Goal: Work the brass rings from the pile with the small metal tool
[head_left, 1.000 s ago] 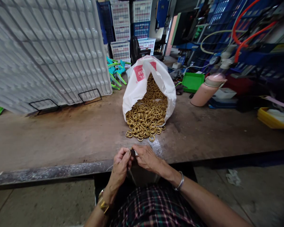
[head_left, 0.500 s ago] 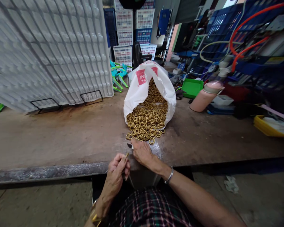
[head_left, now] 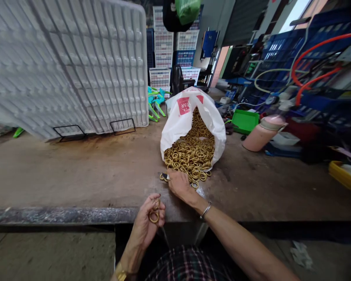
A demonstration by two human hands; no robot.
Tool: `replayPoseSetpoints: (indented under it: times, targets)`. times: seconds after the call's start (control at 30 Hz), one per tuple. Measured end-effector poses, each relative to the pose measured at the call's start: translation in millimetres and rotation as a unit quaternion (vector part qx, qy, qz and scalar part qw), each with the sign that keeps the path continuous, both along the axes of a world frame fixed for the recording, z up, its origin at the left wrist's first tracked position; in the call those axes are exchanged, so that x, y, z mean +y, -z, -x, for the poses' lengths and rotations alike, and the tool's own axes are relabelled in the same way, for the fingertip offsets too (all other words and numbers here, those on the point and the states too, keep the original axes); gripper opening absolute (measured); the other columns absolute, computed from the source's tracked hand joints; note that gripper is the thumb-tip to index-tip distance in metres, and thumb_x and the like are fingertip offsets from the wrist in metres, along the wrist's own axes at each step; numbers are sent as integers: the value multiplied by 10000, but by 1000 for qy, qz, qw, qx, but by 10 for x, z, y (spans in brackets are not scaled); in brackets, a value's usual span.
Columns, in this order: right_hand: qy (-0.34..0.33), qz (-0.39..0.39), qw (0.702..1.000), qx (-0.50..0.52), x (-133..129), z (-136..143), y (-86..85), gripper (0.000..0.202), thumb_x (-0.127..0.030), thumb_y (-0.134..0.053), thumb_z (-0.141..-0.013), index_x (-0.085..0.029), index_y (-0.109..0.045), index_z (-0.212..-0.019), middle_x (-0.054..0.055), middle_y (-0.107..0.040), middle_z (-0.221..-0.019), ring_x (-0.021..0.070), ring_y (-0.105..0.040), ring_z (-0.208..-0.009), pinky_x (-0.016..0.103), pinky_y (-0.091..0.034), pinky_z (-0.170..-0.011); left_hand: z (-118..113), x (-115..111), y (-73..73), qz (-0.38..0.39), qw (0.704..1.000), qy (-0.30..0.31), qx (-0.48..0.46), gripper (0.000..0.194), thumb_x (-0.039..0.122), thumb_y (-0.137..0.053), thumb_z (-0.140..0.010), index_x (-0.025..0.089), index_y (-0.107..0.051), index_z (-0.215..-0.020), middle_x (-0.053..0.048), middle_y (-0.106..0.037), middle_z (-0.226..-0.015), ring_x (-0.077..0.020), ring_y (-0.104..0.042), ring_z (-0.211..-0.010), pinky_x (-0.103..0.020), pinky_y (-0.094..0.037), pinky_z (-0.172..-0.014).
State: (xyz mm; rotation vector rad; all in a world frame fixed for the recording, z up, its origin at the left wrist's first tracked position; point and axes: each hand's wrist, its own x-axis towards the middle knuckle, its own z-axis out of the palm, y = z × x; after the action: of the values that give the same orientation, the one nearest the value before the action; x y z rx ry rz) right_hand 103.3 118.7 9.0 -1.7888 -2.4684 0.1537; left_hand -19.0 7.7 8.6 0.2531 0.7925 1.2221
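Gold-coloured rings (head_left: 185, 153) spill in a heap from the mouth of a white plastic bag (head_left: 175, 134) lying on the workbench. My left hand (head_left: 149, 218), palm turned up near the bench's front edge, has its fingers curled on a gold ring (head_left: 153, 217); a second ring seems to sit above it among the fingers. At the near edge of the heap is my right hand (head_left: 179, 186), closed on a small knife (head_left: 165, 176) with a dark blade and a whitish part by the fingers. Its fingertips are partly hidden, so whether they also pinch a ring is unclear.
White moulded trays (head_left: 105, 70) stand upright at the left, by black wire stands (head_left: 123, 125). Right of the bag are a green tray (head_left: 245, 121), a pink bottle (head_left: 260, 134) and a yellow tray (head_left: 343, 175). Stacked crates (head_left: 163, 41) stand behind.
My left hand has turned palm up, so the ring in it now shows. My right hand has come closer to the heap's edge with the knife. The whole view has shifted slightly.
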Motion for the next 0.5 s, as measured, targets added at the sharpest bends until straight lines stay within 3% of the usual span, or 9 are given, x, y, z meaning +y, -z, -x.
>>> replayPoseSetpoints:
  times: [0.13, 0.3, 0.4, 0.5]
  targets:
    - [-17, -17, 998, 52, -26, -98, 5, 188, -165, -414, -801, -189, -541, -937, 66, -618, -887, 166, -582, -764, 244, -364, -641, 8, 49, 36, 25, 999, 3, -45, 152, 219, -663, -675, 126, -565, -744, -46, -625, -708, -100, -555, -572, -167, -363, -435]
    - [-32, -42, 987, 154, -108, -225, 47, 152, -163, -424, -794, -183, -558, -864, 49, -574, -862, 145, -525, -775, 223, -351, -670, -57, 150, 57, 64, 997, -24, -28, 220, 237, -707, -634, 137, -516, -675, -31, -616, -690, -103, -561, -564, -167, -360, -421]
    - [-20, -4, 970, 242, -167, -261, 60, 147, -171, -419, -800, -178, -564, -773, 20, -569, -721, 131, -504, -670, 219, -347, -625, -111, 194, 43, 5, 999, -17, 41, 252, 290, -700, -647, 152, -493, -683, 20, -561, -638, -59, -484, -476, -147, -304, -380]
    - [10, 71, 930, 361, -227, -280, 36, 149, -197, -432, -792, -176, -576, -758, 0, -578, -669, 121, -507, -632, 220, -362, -613, -147, 227, 33, -54, 979, -34, 195, 234, 336, -652, -691, 171, -527, -799, 49, -526, -601, -35, -379, -395, -148, -248, -345]
